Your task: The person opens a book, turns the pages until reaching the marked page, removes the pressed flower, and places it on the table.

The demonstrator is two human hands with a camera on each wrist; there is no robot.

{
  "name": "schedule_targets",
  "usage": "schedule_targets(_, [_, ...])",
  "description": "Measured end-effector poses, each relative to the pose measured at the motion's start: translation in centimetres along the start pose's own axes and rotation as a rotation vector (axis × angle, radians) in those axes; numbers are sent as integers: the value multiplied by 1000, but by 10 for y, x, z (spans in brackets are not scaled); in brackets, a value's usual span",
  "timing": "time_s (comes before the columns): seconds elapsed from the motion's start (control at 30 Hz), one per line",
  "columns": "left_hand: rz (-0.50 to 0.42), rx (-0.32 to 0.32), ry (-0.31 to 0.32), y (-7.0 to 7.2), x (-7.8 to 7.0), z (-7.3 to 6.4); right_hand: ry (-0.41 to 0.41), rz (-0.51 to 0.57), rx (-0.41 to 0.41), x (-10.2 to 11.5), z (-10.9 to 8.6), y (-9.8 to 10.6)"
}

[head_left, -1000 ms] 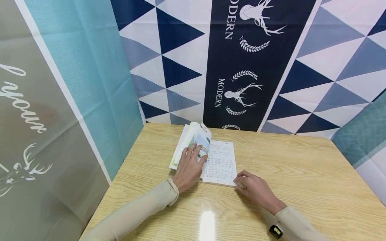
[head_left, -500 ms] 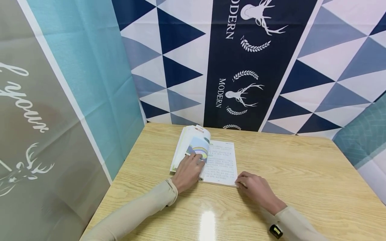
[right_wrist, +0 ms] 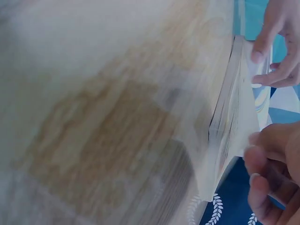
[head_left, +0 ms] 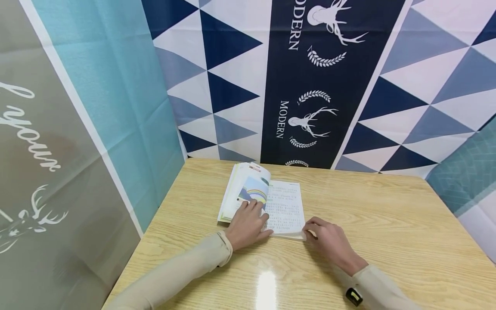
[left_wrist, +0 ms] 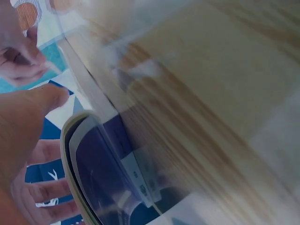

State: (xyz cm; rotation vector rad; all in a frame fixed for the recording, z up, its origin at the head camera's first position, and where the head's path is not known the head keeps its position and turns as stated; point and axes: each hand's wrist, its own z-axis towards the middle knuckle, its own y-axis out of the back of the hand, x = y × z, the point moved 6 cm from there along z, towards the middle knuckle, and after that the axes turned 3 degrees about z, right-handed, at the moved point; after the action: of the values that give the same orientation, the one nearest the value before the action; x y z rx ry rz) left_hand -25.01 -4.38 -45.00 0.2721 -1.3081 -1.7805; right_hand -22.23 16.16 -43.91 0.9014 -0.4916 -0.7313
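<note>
An open book (head_left: 286,206) lies on the wooden table, its left-hand pages curling up in a thick bundle. A rainbow picture (head_left: 253,189) fills part of the left page; the right page carries rows of print. My left hand (head_left: 248,224) rests on the lower part of the left pages, fingers extended, thumb reaching over the bottom of the right page. In the left wrist view, its fingers lie behind the curled pages (left_wrist: 89,164). At the bottom right corner, my right hand (head_left: 327,241) pinches a page between thumb and curled fingers. The right wrist view shows the book's page edges (right_wrist: 225,117) beside that hand.
The light wooden table (head_left: 372,206) extends right of the book and in front of it. Patterned cloth (head_left: 228,86) hangs behind, and a teal and grey cloth (head_left: 116,86) along the left. A small black device (head_left: 354,297) sits at the right sleeve.
My left hand has slid down the left page, uncovering the rainbow picture, and its thumb has spread to the right. The left pages lie flatter. The page corner at my right hand has lifted slightly.
</note>
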Motion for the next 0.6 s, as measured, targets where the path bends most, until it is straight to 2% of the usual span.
schedule_targets(0.1, [5, 22, 13, -1, -2, 1, 19, 18, -64, 0, 1, 6])
schedule_targets(0.27, [18, -8, 42, 2, -1, 0, 1, 102, -135, 1, 4, 15])
schedule_targets(0.43, [4, -66, 71, 5, 1, -2, -32, 138, -159, 0, 5, 19])
schedule_targets(0.6, [13, -78, 90, 6, 4, -1, -53, 126, -154, -1, 4, 19])
